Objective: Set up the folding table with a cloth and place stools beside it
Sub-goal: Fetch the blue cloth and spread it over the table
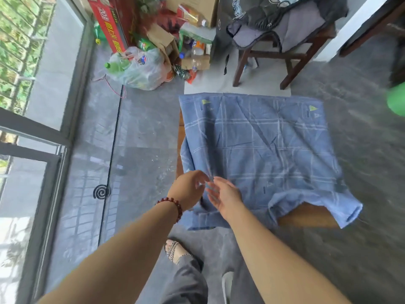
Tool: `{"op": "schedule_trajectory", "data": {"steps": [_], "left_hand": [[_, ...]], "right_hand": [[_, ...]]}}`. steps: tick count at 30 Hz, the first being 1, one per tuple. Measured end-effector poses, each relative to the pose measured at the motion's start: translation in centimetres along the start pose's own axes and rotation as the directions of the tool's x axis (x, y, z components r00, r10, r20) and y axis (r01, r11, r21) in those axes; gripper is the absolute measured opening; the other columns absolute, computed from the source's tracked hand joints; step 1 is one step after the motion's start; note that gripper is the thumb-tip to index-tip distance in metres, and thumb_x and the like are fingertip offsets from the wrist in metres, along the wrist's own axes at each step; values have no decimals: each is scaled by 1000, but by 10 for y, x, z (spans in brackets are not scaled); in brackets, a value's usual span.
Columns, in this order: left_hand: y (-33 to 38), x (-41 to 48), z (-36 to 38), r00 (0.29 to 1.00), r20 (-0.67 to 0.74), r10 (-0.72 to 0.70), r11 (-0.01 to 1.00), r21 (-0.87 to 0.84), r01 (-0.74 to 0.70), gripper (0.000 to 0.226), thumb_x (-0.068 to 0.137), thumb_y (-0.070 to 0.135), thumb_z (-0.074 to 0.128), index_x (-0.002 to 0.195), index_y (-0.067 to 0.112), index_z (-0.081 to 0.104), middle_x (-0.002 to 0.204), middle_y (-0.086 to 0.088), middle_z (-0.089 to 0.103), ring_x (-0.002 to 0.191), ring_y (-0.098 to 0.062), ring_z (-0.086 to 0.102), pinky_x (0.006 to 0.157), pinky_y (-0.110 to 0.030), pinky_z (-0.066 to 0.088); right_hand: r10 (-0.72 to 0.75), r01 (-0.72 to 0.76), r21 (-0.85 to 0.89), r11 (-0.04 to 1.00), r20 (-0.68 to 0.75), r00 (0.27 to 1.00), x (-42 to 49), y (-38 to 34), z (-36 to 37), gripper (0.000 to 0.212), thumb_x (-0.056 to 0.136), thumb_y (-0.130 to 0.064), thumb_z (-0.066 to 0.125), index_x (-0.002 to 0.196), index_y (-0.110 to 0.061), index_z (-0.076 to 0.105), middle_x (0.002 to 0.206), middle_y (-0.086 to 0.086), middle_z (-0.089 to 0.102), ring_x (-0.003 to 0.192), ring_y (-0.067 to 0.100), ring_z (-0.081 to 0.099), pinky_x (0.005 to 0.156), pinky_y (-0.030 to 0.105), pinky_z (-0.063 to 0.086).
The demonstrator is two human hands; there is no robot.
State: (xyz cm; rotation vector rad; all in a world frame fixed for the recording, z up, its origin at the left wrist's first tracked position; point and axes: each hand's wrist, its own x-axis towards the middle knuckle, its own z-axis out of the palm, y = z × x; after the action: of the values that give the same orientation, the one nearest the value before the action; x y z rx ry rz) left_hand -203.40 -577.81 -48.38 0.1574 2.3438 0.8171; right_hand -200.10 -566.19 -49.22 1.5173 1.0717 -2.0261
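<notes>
Cloth point(258, 145) spread askew over the tabletop point(306, 216), whose near right corner shows bare. Your left hand point(190, 190) and right hand point(226, 197) meet at the tabletop's near left corner. Right fingers point(219, 183) are apart; left fingers point(201, 175) are blurred, grip unclear. Cloth extends away and rightward from both.
</notes>
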Motion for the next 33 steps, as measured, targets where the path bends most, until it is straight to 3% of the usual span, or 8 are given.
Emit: {"op": "schedule_trajectory", "data": {"steps": [7,15,19,28,33], "left_hand": [[-10,22,-23,996,87,17,997,78,-24,33,88,5,44,107,22,65,112,3,66,101,-17,62,85,-28,50],[-5,59,-37,989,145,-15,988,157,-8,37,84,2,42,106,20,65,111,0,65,104,-20,60,86,-27,47],[2,76,-52,985,174,-9,982,186,-23,37,84,2,41,104,22,65,111,0,65,103,-19,60,85,-28,48],[29,128,-88,944,299,137,943,252,-217,32,86,8,46,108,25,63,112,6,61,101,-14,58,82,-22,45],[23,158,-108,876,428,222,876,307,-372,32,85,8,45,107,25,63,111,7,62,102,-14,58,89,-27,47]], "right_hand": [[-31,34,39,999,-83,996,10,9,19,15,93,-7,54,83,-19,56,77,4,61,65,11,56,54,16,47],[-47,43,-39,998,-95,994,32,-18,31,11,93,-7,52,90,-17,55,75,3,60,63,10,55,53,14,46],[-66,64,-18,998,-114,991,33,-37,34,14,91,-1,51,98,-12,56,71,6,58,49,8,53,46,13,43],[-80,99,92,991,-189,979,34,-68,61,15,90,-4,55,87,-18,59,75,5,63,63,14,55,60,21,45],[-103,156,170,973,-285,953,50,-63,88,13,90,-4,55,94,-16,59,67,7,59,57,15,49,53,21,40]]}}
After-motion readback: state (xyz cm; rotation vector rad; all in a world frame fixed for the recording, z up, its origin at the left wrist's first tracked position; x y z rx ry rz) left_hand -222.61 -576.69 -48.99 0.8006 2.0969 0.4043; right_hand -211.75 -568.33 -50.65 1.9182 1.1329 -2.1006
